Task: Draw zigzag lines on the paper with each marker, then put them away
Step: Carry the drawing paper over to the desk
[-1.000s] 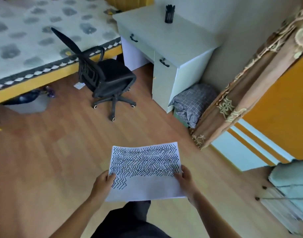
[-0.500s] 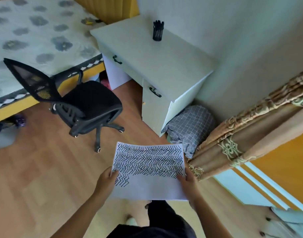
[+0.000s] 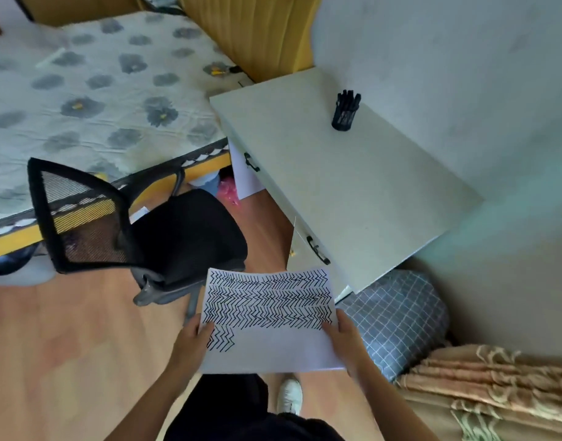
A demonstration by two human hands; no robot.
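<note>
While both hands grip it, paper [image 3: 273,348] shows only zigzags.

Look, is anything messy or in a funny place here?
Yes. A checked bundle of cloth lies on the floor, wedged between the desk and the wall. Something pink sits under the bed. The paper looks fine.

A pen holder [image 3: 346,113] stands on the desk [image 3: 353,198] at upper right, chair [image 3: 139,230] left of it, paper [image 3: 270,326] at lower centre.
</note>
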